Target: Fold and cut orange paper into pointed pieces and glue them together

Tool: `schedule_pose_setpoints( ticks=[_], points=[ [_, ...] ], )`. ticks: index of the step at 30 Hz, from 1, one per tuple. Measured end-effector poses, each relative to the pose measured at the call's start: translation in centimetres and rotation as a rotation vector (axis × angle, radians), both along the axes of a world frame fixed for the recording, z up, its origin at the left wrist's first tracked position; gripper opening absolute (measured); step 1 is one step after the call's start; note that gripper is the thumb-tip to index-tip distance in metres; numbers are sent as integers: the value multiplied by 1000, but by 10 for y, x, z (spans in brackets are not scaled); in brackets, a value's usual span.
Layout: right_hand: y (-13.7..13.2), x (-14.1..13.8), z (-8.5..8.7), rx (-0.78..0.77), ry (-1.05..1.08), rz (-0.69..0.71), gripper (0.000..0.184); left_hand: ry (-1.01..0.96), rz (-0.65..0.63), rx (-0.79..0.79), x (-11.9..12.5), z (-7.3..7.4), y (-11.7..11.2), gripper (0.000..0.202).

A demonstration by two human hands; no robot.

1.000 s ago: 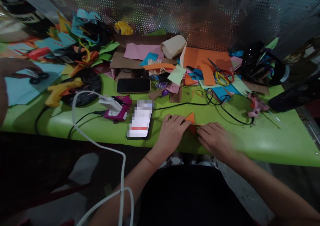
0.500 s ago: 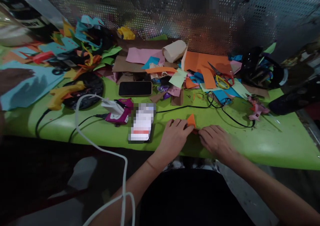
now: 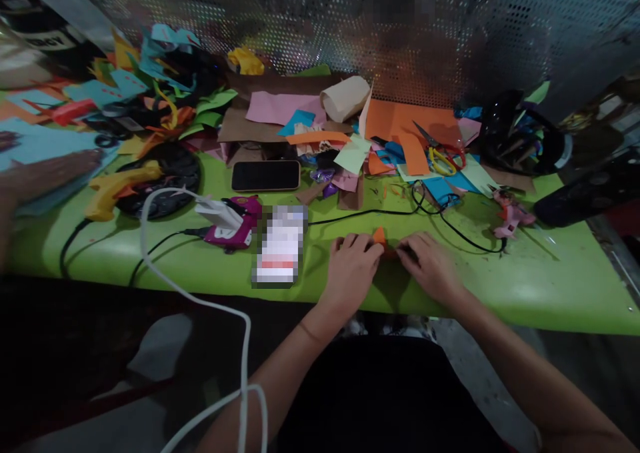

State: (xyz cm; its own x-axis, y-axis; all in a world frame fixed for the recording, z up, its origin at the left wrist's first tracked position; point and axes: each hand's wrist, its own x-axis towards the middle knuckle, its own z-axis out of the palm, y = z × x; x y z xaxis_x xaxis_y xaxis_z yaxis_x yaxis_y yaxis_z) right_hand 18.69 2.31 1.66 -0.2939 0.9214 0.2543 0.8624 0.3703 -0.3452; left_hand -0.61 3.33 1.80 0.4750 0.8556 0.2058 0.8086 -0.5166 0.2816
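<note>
A small folded orange paper point(image 3: 381, 238) lies on the green table point(image 3: 550, 279) near its front edge. My left hand point(image 3: 351, 266) presses down on its left side with fingers closed over it. My right hand point(image 3: 433, 266) presses on its right side, fingertips meeting the left hand's. Most of the paper is hidden under both hands; only a small orange tip shows between them.
A lit phone point(image 3: 279, 245) lies left of my hands, a dark phone point(image 3: 266, 175) behind it. A pink glue gun point(image 3: 235, 223), yellow glue gun point(image 3: 117, 183), white cable point(image 3: 200, 299), black cord point(image 3: 440, 216), scissors point(image 3: 440, 149) and coloured paper scraps point(image 3: 300, 116) crowd the back. Another person's hand point(image 3: 45, 176) is at far left.
My hands drew closer together over the orange paper, hiding more of it. The other person's hand at left shifted over the blue sheet.
</note>
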Motion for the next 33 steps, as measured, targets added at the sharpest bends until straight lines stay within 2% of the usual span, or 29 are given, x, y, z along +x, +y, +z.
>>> schedule_pose_setpoints(
  ticks=[5,10,16,22,33],
  points=[
    [-14,1,5,93,117,7,15,-39,1,-27,0,-1,3,10],
    [-24,-5,0,132,-2,27,20,-51,-1,-18,0,-1,3,11],
    [-20,-8,-2,39,25,-9,20,-38,-26,12,-2,-1,0,13],
    [-11,-10,-2,-33,71,-58,9,-18,-29,44,-3,-2,-4,14],
    [-8,-12,4,-51,-36,-1,9,-12,-72,95,-11,-6,-16,31]
  ],
)
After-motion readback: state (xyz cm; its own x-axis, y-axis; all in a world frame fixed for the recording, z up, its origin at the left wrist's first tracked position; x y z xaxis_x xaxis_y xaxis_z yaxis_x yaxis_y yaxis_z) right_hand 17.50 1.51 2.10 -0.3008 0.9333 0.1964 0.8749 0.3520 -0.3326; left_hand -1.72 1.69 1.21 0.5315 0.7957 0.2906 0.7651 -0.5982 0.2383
